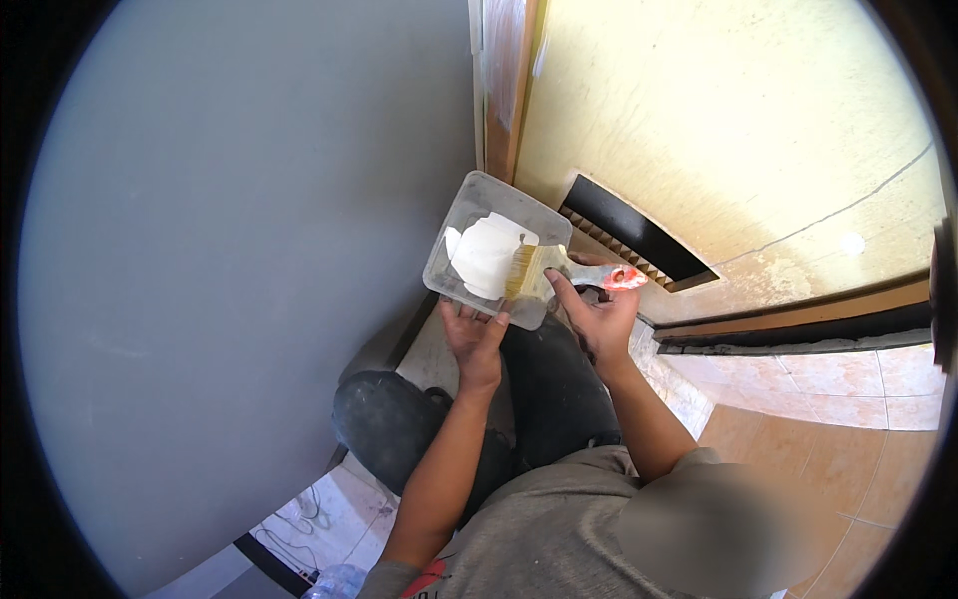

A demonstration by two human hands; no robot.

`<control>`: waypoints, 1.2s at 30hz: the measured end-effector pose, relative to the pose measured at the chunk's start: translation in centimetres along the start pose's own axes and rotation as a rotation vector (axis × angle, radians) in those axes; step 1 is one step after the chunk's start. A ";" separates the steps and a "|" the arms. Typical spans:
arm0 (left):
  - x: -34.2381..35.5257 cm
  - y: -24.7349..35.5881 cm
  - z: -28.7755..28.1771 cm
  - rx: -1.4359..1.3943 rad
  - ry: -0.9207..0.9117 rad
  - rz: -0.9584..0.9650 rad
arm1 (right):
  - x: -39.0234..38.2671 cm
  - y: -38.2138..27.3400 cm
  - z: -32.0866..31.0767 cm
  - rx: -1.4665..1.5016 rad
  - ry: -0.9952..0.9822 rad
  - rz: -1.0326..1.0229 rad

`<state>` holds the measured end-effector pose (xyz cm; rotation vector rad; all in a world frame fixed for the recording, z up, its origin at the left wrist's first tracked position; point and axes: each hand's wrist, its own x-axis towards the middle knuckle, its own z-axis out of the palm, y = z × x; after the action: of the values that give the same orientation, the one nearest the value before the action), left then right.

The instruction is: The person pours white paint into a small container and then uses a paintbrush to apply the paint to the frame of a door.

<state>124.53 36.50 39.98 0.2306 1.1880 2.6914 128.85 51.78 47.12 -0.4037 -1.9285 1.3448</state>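
Head view: the left hand grips the plastic tub near its edge, fingers bent underneath; the right hand's fingers close round the brush, bristles over the tub — one-sided support could tip it, spilling white paint.

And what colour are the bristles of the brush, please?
The bristles are yellowish tan, seen in the head view.
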 end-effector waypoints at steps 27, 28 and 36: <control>1.7 1.3 0.7 -0.021 0.104 -0.083 | 9.1 3.1 -9.5 -0.662 -0.194 -0.437; 1.8 1.3 0.9 0.020 0.114 -0.052 | 11.6 1.3 -8.6 -0.794 -0.124 -0.545; 1.6 0.2 1.2 0.066 0.161 0.021 | 25.7 -3.5 -0.4 -1.422 -0.052 -0.976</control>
<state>123.25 37.63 41.07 0.0367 1.3278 2.7352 112.27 66.65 60.37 0.0044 -2.3128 -0.7377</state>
